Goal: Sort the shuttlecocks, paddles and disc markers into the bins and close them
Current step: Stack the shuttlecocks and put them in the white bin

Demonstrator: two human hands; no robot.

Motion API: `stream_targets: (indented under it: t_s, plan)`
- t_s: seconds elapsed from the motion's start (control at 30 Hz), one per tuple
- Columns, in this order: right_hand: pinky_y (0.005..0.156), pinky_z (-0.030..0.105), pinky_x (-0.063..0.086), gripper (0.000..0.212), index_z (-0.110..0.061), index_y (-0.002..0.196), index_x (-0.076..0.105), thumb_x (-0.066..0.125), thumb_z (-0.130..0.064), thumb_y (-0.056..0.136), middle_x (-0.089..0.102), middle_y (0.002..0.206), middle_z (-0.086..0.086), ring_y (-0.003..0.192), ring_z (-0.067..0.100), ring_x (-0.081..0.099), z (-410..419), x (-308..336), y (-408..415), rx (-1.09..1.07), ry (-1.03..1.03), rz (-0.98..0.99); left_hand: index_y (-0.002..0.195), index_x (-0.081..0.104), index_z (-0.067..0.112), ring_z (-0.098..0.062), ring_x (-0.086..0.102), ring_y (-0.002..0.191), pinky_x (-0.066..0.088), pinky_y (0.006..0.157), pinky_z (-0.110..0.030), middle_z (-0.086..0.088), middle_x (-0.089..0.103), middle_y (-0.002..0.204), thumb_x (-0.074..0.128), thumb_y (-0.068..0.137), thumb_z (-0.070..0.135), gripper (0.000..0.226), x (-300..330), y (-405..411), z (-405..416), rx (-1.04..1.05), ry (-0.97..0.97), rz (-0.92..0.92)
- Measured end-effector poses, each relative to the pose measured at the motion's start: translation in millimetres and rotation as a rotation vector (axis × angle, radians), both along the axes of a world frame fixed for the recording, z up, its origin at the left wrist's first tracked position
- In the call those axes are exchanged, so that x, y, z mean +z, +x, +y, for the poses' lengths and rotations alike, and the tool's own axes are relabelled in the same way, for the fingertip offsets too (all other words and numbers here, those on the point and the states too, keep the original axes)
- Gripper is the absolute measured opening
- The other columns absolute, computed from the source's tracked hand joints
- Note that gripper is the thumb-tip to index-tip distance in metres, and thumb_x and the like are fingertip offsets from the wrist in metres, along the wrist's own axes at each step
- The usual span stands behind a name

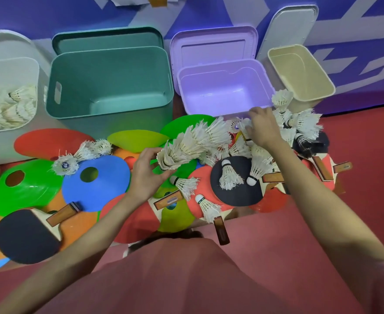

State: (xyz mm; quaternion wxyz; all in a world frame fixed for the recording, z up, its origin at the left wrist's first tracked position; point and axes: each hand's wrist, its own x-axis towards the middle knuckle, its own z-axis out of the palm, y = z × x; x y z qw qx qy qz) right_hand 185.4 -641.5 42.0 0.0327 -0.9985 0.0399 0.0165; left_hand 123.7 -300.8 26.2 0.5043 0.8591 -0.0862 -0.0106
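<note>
A red floor [356,155] lay below a purple wall [39,17] with white markings. At the wall's top edge hung what looked like taped paper [141,0].

Red floor [356,200] carries four open bins (lids behind), disc markers [96,186], paddles [25,236], shuttlecocks [229,175].

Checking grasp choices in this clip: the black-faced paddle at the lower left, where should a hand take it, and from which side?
By the wooden handle, coming from above and the right. The black-faced paddle lies flat on the disc markers, so its thin blade edge gives the fingers little purchase, while the handle sticks out up and to the right, uncovered and clear of other things. The left hand is nearer, though it is holding a stack of shuttlecocks.
</note>
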Motion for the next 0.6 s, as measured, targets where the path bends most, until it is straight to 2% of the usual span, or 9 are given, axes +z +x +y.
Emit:
stream_targets:
  t_s: [0.1,0.2,0.3,0.43,0.5,0.6]
  plan:
    - [0.089,0.04,0.039,0.018,-0.003,0.099,0.067,0.055,-0.002,0.085,0.063,0.107,0.017,0.099,0.034,0.048,5.9,-1.6,11.5,0.054,-0.131,0.035,0.111,0.061,0.009,-0.016,0.055,0.098,0.052,0.081,-0.03,-0.001,0.056,0.106,0.085,0.067,0.01,0.05,-0.1,1.1,2.8,0.025,0.008,0.016]
    - [0.079,0.039,0.043,0.019,-0.002,0.08,0.067,0.05,0.007,0.08,0.066,0.089,0.017,0.089,0.033,0.05,6.9,3.4,9.9,0.037,-0.123,0.031,0.109,0.061,0.008,-0.016,0.054,0.095,0.051,0.08,-0.028,-0.002,0.056,0.105,0.085,0.067,0.007,0.048,-0.1,2.0,5.4,0.039,0.004,0.02]
    - [0.072,0.04,0.042,0.014,0.001,0.088,0.064,0.051,0.003,0.084,0.061,0.092,0.018,0.091,0.033,0.05,11.6,19.6,-4.1,-0.009,0.129,-0.191,0.109,0.061,0.008,-0.016,0.055,0.095,0.051,0.079,-0.028,-0.003,0.056,0.104,0.084,0.068,0.007,0.048,-2.3,3.8,7.7,0.041,0.005,0.028]
    - [0.066,0.021,0.04,0.006,-0.011,0.088,0.061,0.056,-0.008,0.087,0.06,0.085,0.001,0.073,0.011,0.05,37.5,55.9,-35.7,-0.127,0.723,-0.555,0.11,0.06,0.009,-0.016,0.054,0.095,0.05,0.079,-0.025,-0.004,0.056,0.105,0.084,0.068,0.008,0.048,-4.1,7.3,8.3,0.041,-0.004,0.048]
    - [0.061,0.015,0.039,0.008,-0.015,0.088,0.061,0.06,-0.007,0.087,0.059,0.08,-0.007,0.068,0.004,0.051,50.3,70.1,-51.0,-0.159,0.884,-0.578,0.11,0.06,0.009,-0.016,0.054,0.096,0.049,0.078,-0.022,-0.005,0.056,0.106,0.084,0.068,0.007,0.049,-3.6,9.1,7.7,0.04,-0.017,0.055]
    - [0.059,0.013,0.037,0.009,-0.016,0.086,0.061,0.063,-0.007,0.085,0.059,0.078,-0.012,0.068,0.008,0.052,65.1,76.3,-65.9,-0.115,0.96,-0.513,0.109,0.059,0.011,-0.018,0.056,0.096,0.05,0.08,-0.025,-0.003,0.056,0.105,0.085,0.067,0.006,0.049,-3.2,12.6,6.6,0.031,-0.035,0.05]
